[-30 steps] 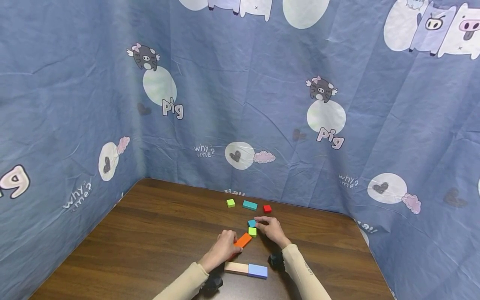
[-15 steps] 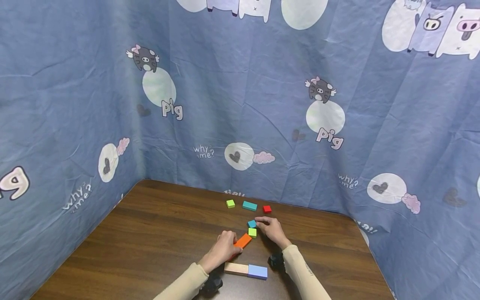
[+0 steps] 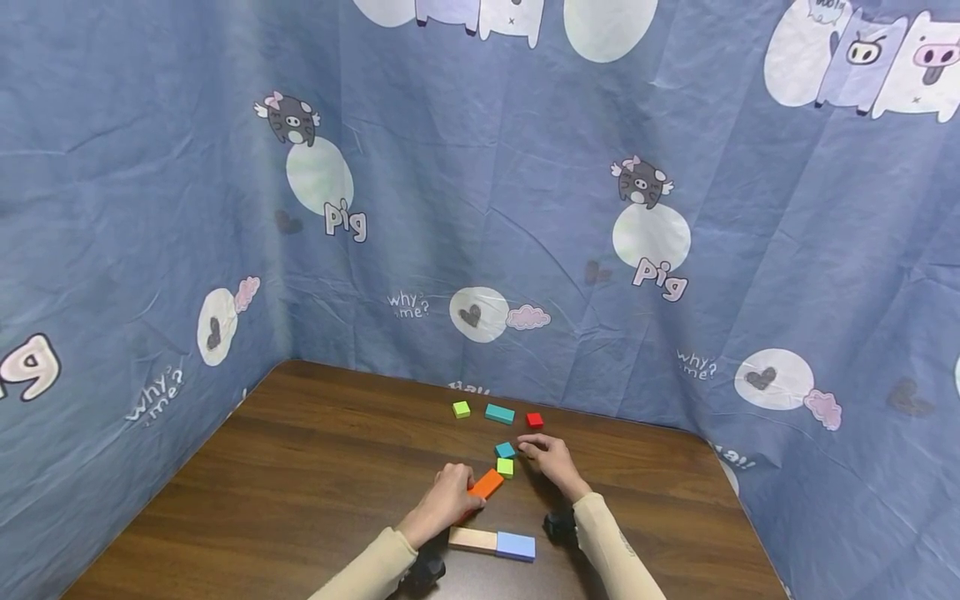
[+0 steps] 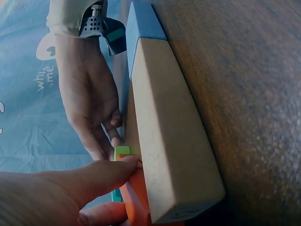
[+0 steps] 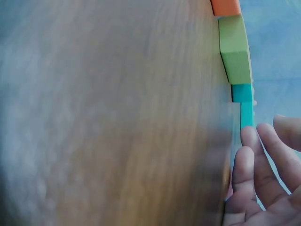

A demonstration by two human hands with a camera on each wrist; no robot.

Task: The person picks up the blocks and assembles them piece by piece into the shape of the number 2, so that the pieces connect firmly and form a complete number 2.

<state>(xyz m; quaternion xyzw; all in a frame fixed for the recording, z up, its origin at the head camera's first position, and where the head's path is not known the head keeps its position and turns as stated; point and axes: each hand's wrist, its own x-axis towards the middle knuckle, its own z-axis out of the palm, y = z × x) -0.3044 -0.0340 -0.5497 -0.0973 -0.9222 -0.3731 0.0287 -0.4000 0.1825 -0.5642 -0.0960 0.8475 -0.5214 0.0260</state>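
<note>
My left hand (image 3: 447, 493) grips a long orange block (image 3: 489, 483) lying slantwise on the table, its thumb along the near side. Off the block's far end sits a lime green block (image 3: 505, 467), and just beyond that a small teal block (image 3: 505, 450). To the right of the teal block is my right hand (image 3: 552, 463), its fingers loosely bent and a small gap from the block. In the right wrist view its fingertips (image 5: 248, 136) have nothing between them. Closer to me, a plain wooden block (image 4: 174, 122) lies end to end with a blue block (image 3: 516, 547).
Farther back on the brown wooden table (image 3: 322, 450) stand a lime block (image 3: 461, 409), a longer teal block (image 3: 500, 414) and a red block (image 3: 535, 421). A blue printed cloth (image 3: 420, 225) hangs behind the table and along its left side.
My right hand has drawn back to the right, away from the small teal block it was touching. The left hand stays on the orange block.
</note>
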